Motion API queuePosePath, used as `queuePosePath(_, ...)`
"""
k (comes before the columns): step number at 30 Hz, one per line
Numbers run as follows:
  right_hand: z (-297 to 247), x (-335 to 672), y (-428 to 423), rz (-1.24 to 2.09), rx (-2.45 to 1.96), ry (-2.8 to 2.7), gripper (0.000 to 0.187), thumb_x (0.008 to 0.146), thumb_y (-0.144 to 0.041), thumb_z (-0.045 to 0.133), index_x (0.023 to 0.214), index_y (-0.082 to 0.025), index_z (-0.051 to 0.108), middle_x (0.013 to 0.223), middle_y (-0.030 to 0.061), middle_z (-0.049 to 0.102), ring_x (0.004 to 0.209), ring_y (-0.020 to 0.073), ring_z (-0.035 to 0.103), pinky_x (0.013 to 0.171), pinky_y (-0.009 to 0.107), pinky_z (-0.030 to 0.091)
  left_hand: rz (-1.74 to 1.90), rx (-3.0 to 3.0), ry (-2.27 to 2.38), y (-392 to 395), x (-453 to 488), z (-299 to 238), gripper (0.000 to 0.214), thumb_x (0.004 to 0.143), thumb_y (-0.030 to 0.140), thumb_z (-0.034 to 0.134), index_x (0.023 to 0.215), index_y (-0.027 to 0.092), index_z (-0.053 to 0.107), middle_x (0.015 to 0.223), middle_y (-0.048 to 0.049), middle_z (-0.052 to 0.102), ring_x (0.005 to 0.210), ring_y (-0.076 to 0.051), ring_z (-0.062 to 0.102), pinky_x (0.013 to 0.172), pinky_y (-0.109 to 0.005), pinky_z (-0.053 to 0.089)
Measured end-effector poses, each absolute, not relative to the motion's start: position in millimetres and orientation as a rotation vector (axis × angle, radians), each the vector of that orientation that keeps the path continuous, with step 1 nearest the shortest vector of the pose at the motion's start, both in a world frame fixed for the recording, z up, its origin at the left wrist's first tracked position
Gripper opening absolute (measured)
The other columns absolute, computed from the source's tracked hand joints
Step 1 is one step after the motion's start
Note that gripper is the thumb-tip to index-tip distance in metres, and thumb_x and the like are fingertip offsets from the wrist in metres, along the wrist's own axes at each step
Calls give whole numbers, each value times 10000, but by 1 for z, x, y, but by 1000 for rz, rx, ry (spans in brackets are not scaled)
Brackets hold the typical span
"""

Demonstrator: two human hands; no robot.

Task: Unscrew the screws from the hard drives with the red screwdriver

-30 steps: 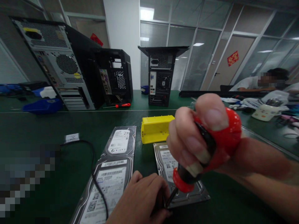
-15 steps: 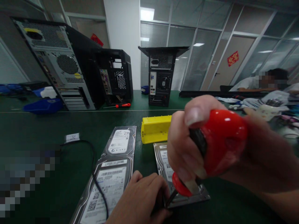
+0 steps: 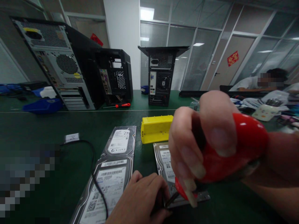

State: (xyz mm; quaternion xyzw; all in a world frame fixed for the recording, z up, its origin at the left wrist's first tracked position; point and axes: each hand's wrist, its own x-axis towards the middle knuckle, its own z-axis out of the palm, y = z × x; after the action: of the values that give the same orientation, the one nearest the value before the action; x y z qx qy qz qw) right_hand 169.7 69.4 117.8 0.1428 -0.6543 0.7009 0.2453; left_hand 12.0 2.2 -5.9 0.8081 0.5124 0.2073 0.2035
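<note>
My right hand (image 3: 201,146) is wrapped round the fat red handle of a screwdriver (image 3: 247,140). Its dark shaft slants down left to the near-left corner of a hard drive (image 3: 167,161), which lies label up. At that corner my left hand (image 3: 146,194) is closed, its curled fingers gripping the drive's edge close round the screwdriver's tip. The tip itself and whatever it touches are hidden by those fingers. Left of my left hand, another hard drive (image 3: 108,183) lies flat, with a further hard drive (image 3: 120,140) beyond it.
Behind the drives stands a yellow bin (image 3: 154,132). A black cable (image 3: 93,161) crosses the left drive. Computer cases (image 3: 81,68) line the back, with a red-handled screwdriver (image 3: 122,105) before them and a blue bin (image 3: 43,105) at left. Someone sits at the far right.
My right hand has turned, swinging the red handle to the right and bringing the thumb over it. The left hand and the drives have stayed in place.
</note>
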Motion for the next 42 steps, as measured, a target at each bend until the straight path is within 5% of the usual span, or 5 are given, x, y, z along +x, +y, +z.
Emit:
queuePosePath(6,121,167,70,1920,449,-1799,432,765,-564,360,940,-191,488,847,45,504,793,136,570,704,300,465,626,2268,1477,1,12,-7,263,596,105,579,823,235,550,800,5,636,716,-221,578,697,-323,368)
queuePosePath(12,114,164,57,1701,286,-1747,411,730,-558,431,914,-197,504,776,27,471,712,112,532,622,266,439,534,2256,1471,4,15,-6,288,583,82,603,829,226,559,805,17,628,718,-217,577,659,-313,345)
queuePosePath(19,120,170,63,1766,176,-1867,522,792,-526,120,963,-202,491,736,-7,424,678,100,526,617,286,423,554,2263,1426,5,13,-14,304,586,81,580,856,218,554,812,1,613,737,-225,565,700,-332,344)
queuePosePath(29,111,161,70,1987,421,-1697,361,739,-522,480,960,-243,422,758,-28,493,660,72,559,616,215,438,541,2221,1455,4,14,-11,296,581,94,574,846,225,566,824,-2,627,740,-223,566,688,-328,346)
queuePosePath(42,112,162,69,1741,337,-1779,398,746,-605,359,888,-242,441,687,-31,395,614,66,489,568,218,395,467,2200,1471,4,13,-8,301,583,104,590,865,210,570,938,-49,624,809,-253,550,711,-359,350)
